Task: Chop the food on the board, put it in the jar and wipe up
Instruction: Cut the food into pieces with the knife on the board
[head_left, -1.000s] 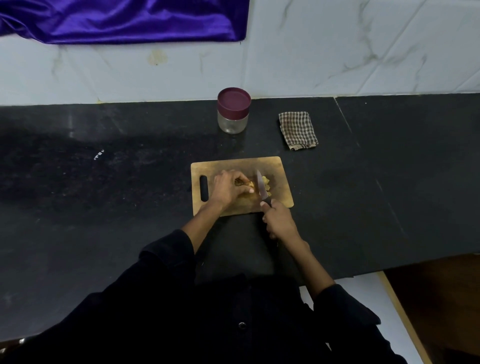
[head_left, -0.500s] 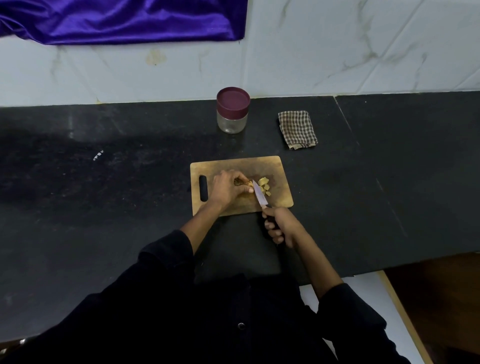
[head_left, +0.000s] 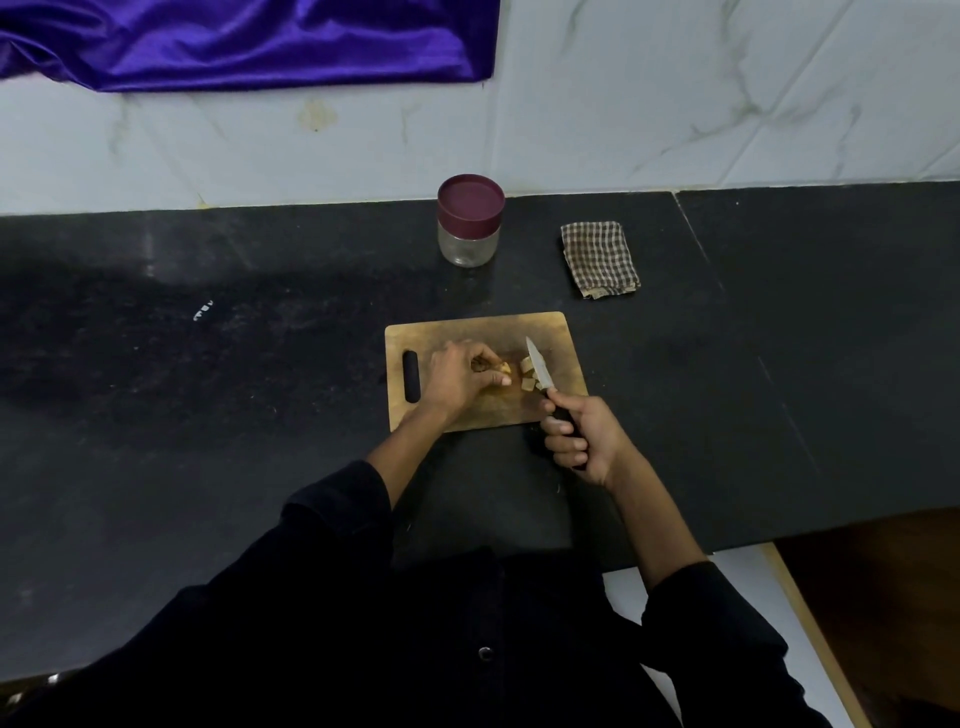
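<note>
**On the board: food held, knife beside the cut pieces**

On the wooden board (head_left: 483, 332), near its middle, lies the pale yellow food (head_left: 503, 370). The uncut part sits under the left hand (head_left: 460, 379), whose fingers are curled over it and pin it down, so most of it is hidden; only its right end shows past the fingertips. A few cut pieces (head_left: 528, 375) lie just to the right of that end, apart from it by a small gap.

The knife (head_left: 540, 371) lies along the right side of the cut pieces, its blade pointing away from the person and touching or almost touching them; whether the edge rests on the board cannot be told. The right hand (head_left: 582, 436) is clenched around the black handle, at the near right corner of the board and partly over the counter.

The board has a slot handle at its left end and sits flat on the black counter (head_left: 208, 415). Behind it, near the wall, stands the jar (head_left: 470, 221), clear glass with its dark red lid on, well apart from the board. To the right of the jar lies a folded checked cloth (head_left: 600, 259), also clear of the board. Nothing stands between the board and either of them.

A white marble-pattern wall (head_left: 675, 93) backs the counter, with a purple cloth (head_left: 249, 41) hanging at the top left. The person's dark sleeves fill the near edge of the view.
</note>
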